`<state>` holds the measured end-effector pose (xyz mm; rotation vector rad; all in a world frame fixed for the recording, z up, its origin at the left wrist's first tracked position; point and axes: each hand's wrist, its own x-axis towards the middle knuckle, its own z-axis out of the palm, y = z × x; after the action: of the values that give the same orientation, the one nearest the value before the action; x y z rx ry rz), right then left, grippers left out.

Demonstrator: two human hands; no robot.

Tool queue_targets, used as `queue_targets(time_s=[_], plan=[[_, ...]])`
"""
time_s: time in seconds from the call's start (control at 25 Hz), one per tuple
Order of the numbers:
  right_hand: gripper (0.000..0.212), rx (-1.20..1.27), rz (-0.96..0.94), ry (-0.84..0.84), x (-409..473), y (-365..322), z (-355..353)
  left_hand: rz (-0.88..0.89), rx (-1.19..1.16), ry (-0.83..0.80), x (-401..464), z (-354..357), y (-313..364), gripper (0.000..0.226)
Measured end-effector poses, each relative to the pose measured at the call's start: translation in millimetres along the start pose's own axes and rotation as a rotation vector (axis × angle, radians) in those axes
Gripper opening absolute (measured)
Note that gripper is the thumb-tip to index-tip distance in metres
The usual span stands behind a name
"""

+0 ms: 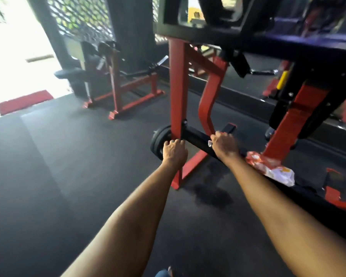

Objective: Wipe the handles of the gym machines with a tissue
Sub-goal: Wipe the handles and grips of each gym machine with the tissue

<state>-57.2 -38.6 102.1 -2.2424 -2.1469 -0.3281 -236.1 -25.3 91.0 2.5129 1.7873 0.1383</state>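
Both hands are down at the low black padded bar (196, 139) of the red steel-framed gym machine (178, 80). The right hand (224, 143) is curled over the top of the bar with a small scrap of white tissue (210, 143) showing at its thumb side, so it seems to be clamped on the tissue and the bar together. The left hand (175, 149) has its fingers bent against the red upright where the bar joins it; whether it truly grips or only steadies there cannot be told.

To do this stroke well, I judge the right hand should keep the tissue wrapped round the bar, not just laid on top, and draw it along the full length toward the black weight plates (160, 141), turning the wrist so the underside is reached. The left hand should hold the frame so the bar does not swing.

That bar looks matt black, cylindrical and foam-like, running slantwise just above the dark rubber floor (68, 166). An orange-and-white plastic packet (272, 169) lies on the machine's low black part just beside the right forearm, possibly the tissue pack.
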Motion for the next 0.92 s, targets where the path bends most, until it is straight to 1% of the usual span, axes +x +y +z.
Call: queue_targets(time_s=[0.12, 0.28, 0.48, 0.6, 0.72, 0.92], plan=[[0.021, -0.014, -0.124, 0.077, 24.9, -71.0, -25.7, -0.085, 0.047, 0.048, -13.4, -32.5, -65.4, 0.035], [0.030, -0.060, -0.238, 0.090, 66.6, -171.9, -60.7, -0.192, 0.068, 0.084, -21.5, -70.7, -163.3, 0.037], [0.032, -0.062, -0.227, 0.075, 114.7, -282.0, -83.5, -0.281, 0.076, 0.077, -15.0, -97.7, -287.5, 0.035], [0.031, -0.051, -0.208, 0.077, 140.6, -333.2, -88.3, -0.304, 0.047, 0.074, -4.4, -104.5, -344.7, 0.035], [0.029, -0.025, -0.169, 0.088, 179.0, -370.6, -90.3, -0.290, 0.015, 0.067, 21.0, -109.2, -387.6, 0.036], [0.029, -0.024, -0.145, 0.071, 271.7, -422.5, -73.2, -0.268, -0.034, 0.090, 99.3, -108.3, -460.0, 0.036]])
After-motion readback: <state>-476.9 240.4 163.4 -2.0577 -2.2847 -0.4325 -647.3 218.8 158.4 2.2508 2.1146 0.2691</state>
